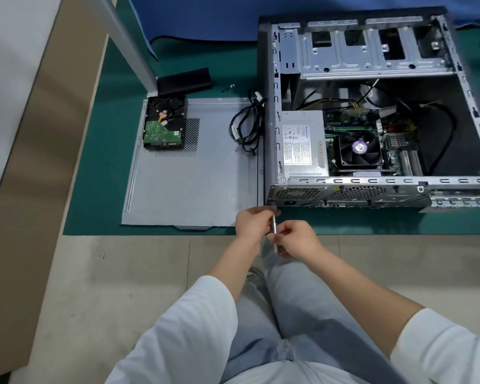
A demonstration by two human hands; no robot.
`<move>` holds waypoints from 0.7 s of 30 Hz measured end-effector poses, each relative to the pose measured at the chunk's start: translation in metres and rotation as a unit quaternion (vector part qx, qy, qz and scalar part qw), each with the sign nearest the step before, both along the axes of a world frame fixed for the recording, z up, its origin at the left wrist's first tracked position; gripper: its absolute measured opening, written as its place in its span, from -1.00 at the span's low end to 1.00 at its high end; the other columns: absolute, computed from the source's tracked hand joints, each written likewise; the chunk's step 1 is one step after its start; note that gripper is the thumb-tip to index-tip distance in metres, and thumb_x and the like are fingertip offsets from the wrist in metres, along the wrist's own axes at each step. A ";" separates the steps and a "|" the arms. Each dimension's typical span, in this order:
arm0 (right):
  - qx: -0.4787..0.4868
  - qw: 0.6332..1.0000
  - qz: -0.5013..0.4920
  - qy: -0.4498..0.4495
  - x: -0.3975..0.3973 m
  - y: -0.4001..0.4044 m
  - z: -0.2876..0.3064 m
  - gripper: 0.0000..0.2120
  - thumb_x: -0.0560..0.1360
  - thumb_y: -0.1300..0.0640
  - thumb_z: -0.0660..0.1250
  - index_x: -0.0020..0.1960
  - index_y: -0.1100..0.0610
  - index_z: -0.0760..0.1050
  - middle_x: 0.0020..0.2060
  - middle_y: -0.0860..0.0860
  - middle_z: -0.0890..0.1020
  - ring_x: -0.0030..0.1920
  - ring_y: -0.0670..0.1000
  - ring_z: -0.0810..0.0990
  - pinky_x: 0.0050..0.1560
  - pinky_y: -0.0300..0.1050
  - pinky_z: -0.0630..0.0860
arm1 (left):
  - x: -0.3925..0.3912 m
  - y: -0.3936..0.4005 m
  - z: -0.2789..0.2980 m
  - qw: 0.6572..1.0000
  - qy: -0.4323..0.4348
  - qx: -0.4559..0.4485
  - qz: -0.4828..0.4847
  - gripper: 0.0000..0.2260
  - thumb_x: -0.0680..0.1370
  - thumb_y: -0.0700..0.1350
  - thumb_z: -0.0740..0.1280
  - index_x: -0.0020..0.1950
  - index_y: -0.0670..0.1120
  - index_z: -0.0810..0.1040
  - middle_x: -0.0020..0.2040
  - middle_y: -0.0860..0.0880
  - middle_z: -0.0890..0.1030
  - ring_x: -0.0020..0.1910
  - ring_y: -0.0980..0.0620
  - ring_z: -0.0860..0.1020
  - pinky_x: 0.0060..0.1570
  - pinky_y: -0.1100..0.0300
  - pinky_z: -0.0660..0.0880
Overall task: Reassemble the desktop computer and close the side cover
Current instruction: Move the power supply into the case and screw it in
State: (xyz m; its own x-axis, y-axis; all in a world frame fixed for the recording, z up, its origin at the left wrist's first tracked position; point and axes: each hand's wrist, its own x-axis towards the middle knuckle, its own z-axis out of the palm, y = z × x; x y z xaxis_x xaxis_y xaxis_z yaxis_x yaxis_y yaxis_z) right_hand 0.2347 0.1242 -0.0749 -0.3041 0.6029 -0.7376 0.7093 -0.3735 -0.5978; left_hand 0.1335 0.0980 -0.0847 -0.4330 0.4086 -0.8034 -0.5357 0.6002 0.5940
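Head view: both hands (left [251, 223], right [297, 239]) on a slim screwdriver [274, 231].

computer case [372, 106]: 1 | side cover [205, 176]: 1 | hard drive [164, 124]: 1 | screwdriver [274, 231]: 1 | hands: 2

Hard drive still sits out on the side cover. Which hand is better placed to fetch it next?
Probably the left hand: it is on the side of the hard drive lying on the side cover, while the right hand holds the screwdriver.

Repair workshop, green bench mat [100, 173], open computer case [372, 106]
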 end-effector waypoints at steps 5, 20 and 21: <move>-0.011 0.999 -0.037 0.012 -0.004 0.001 0.001 -0.82 0.44 0.22 0.45 -0.29 0.13 0.50 -0.35 0.06 0.57 -0.24 0.11 0.56 -0.01 0.13 0.57 | -0.001 0.002 -0.003 1.000 -0.012 0.001 -0.002 -0.93 0.46 -0.19 0.43 -0.22 -0.11 0.62 -0.20 -0.06 0.70 -0.04 -0.09 0.66 0.06 0.00 0.58; -0.014 0.999 -0.038 0.005 -0.006 0.008 0.000 -0.68 0.32 0.15 0.56 -0.34 0.12 0.39 -0.54 0.02 0.53 -0.53 0.04 0.49 -0.35 -0.07 0.50 | -0.001 0.003 -0.002 1.000 -0.021 -0.002 -0.009 -0.94 0.50 -0.15 0.40 -0.14 -0.13 0.61 -0.17 -0.04 0.71 -0.09 -0.04 0.67 -0.02 0.12 0.59; -0.010 0.999 -0.033 0.002 -0.006 0.008 0.000 -0.68 0.31 0.14 0.56 -0.34 0.12 0.40 -0.53 0.01 0.53 -0.52 0.03 0.50 -0.35 -0.09 0.50 | -0.001 0.004 -0.002 1.000 -0.020 -0.004 -0.012 -0.94 0.50 -0.15 0.40 -0.14 -0.13 0.62 -0.18 -0.04 0.71 -0.10 -0.04 0.67 -0.01 0.12 0.59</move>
State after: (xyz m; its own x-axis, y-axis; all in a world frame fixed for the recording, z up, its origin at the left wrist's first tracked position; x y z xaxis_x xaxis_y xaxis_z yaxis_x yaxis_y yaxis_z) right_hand 0.2286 0.1327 -0.0747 -0.2677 0.6073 -0.7480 0.6804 -0.4305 -0.5930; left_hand 0.1322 0.1017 -0.0869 -0.3909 0.4122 -0.8230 -0.5448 0.6171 0.5678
